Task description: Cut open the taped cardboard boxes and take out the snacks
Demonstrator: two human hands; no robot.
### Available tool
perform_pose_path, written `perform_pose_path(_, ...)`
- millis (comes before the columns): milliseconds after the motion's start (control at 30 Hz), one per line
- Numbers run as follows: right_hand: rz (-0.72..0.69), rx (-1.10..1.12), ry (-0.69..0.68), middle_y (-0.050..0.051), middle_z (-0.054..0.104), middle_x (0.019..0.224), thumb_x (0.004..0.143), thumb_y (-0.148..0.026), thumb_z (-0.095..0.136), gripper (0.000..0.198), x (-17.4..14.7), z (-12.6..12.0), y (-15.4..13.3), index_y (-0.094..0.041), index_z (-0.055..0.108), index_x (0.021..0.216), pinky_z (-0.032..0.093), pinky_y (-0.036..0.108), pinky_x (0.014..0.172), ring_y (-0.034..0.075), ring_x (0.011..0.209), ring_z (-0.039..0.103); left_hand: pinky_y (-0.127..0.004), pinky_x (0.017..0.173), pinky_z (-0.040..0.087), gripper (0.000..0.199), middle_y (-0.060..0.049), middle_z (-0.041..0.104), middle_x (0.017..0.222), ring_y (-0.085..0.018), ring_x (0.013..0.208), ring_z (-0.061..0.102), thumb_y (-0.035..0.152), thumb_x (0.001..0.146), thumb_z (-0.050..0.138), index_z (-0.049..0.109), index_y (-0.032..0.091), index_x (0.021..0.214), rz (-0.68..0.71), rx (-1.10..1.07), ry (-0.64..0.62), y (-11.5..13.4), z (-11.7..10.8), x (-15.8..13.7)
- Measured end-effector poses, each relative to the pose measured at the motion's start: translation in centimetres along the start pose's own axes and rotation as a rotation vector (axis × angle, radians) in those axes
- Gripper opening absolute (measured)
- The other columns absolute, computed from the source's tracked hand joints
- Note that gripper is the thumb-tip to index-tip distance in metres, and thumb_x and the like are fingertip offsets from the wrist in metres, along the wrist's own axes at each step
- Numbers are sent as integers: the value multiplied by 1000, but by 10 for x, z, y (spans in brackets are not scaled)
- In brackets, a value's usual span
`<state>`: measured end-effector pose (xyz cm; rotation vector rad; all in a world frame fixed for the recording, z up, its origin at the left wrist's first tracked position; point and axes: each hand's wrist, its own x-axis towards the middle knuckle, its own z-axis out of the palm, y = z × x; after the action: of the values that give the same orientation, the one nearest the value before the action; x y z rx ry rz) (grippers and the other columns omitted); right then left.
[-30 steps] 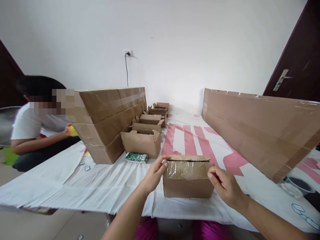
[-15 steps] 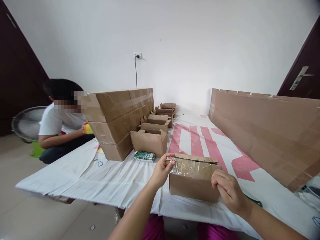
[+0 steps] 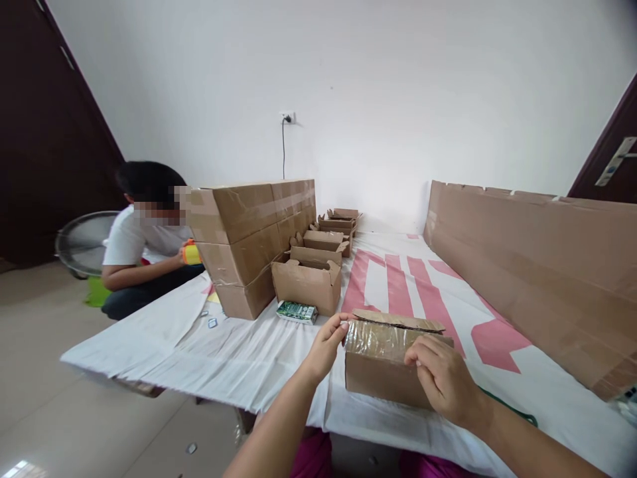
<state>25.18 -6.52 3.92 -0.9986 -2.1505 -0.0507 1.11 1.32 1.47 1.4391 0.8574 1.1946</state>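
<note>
The brown cardboard carton (image 3: pixel 375 378) sits upright at the near edge of the surface (image 3: pixel 149 358), right of centre, with a strip of glossy clear tape (image 3: pixel 373 337) over its near top edge and its far flap (image 3: pixel 398 321) slightly raised, leaving a dark slit. The left hand (image 3: pixel 326 345) has thumb and fingertips drawn close together at the carton's left top corner; whether they pinch the board I cannot tell. The right hand (image 3: pixel 442 375) is loosely curled in front of the taped top toward the right end, fingertips bunched, and whether it has hold of anything is hidden. The carton looks light and fairly stiff at its folded corners, likely to give if pressed mid-panel, and the tape is probably slick; the lower side walls or both ends would be the surest places to take hold. A wrinkled white cloth with pink shapes covers the surface. Farther left, a green-and-white packet (image 3: pixel 297 312) lies before a row of open cartons (image 3: pixel 306 287), beside stacked cartons (image 3: pixel 253 255). At far left a co-worker (image 3: pixel 132 239) crouches near a fan (image 3: pixel 82 239), before a pale wall (image 3: pixel 398 99).
</note>
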Motion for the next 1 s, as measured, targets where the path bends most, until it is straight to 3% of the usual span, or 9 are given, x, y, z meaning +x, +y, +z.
perform_pose_path(300,-24,-30,5,1,50,64,79,-9,37,16,3,5,3,-22,42,70,31,32,58,17,60,46,-22,55,35,43,5,50,64,-10,55,44,59,79,58,51,19,92,5,7,-24,-5,3,4)
perform_pose_path(500,-4,-126,25,3,56,75,86,-14,42,10,2,7,0,-21,49,84,38,32,63,19,68,53,-20,50,28,45,10,45,56,-8,47,39,58,80,57,44,20,99,-7,-10,-10,-10,7,7)
perform_pose_path(633,13,-74,109,7,62,93,81,-2,38,28,5,7,3,-21,54,94,43,32,71,20,83,59,-20,50,29,42,9,45,57,-8,47,41,57,78,59,46,20,95,-13,-8,8,-9,8,7)
perform_pose_path(767,20,56,160,2,57,71,76,0,37,26,8,3,-1,-22,49,68,41,30,61,17,69,55,-20,50,30,42,8,47,58,-8,49,41,56,76,62,49,20,91,-17,0,28,-6,7,6)
perform_pose_path(833,5,129,157,2,55,69,78,-2,38,24,3,1,-11,-22,49,70,42,30,61,17,68,54,-20,51,31,42,7,48,60,-9,51,42,56,76,62,50,19,90,-9,4,48,-5,8,3)
perform_pose_path(933,-62,195,71,5,63,84,79,-2,38,24,-14,1,-30,-21,52,82,50,35,77,17,80,60,-20,55,33,40,6,49,66,-10,57,42,56,77,61,52,19,89,22,9,88,-5,10,-4)
perform_pose_path(1000,-127,176,3,4,67,90,80,-1,38,27,-31,6,-36,-22,52,87,45,45,97,16,81,64,-20,56,33,38,6,48,67,-10,59,40,56,79,60,52,20,88,46,9,113,-8,10,-10)
